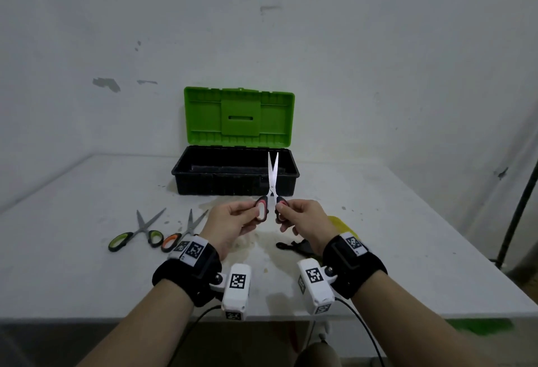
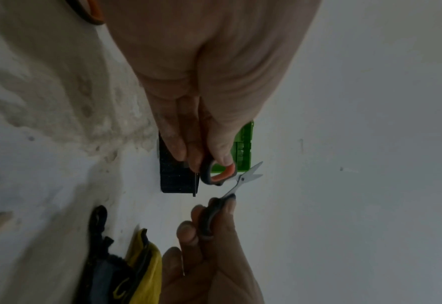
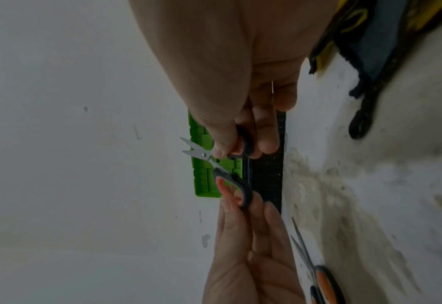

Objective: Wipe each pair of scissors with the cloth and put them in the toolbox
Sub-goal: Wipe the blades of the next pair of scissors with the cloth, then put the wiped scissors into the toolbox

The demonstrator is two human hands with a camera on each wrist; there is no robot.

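Observation:
I hold a small pair of scissors (image 1: 273, 176) with black-and-red handles upright in front of the toolbox, its blades slightly apart and pointing up. My left hand (image 1: 256, 213) pinches the left handle loop. My right hand (image 1: 281, 213) pinches the right loop. The left wrist view shows the scissors (image 2: 243, 179) between both hands, and so does the right wrist view (image 3: 201, 153). The toolbox (image 1: 233, 184) stands behind, with a black base and a raised green lid (image 1: 238, 116). A yellow, grey and black cloth (image 1: 343, 225) lies on the table, mostly hidden under my right wrist.
Left of my hands, green-handled scissors (image 1: 136, 232) and orange-handled scissors (image 1: 183, 230) lie on the stained white table (image 1: 393, 235). A dark stand pole (image 1: 518, 212) rises off the table's right edge. The wall is close behind the toolbox.

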